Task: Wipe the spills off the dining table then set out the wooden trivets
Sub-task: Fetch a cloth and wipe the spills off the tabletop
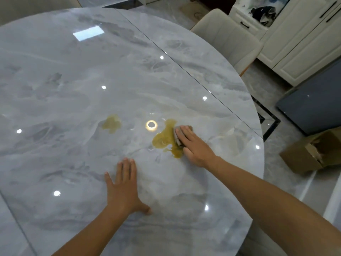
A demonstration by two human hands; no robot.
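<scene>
A glossy grey marble dining table fills the view. Two yellowish spills lie on it: a larger puddle near the right of centre and a smaller, fainter patch to its left. My right hand presses flat on a folded grey-brown cloth at the right edge of the larger puddle, fingers straight. My left hand rests flat on the bare tabletop below the spills, fingers spread. No wooden trivets are in view.
A beige upholstered chair stands at the table's far right edge. White cabinets line the back right. A dark grey panel and an opened cardboard box sit on the floor to the right.
</scene>
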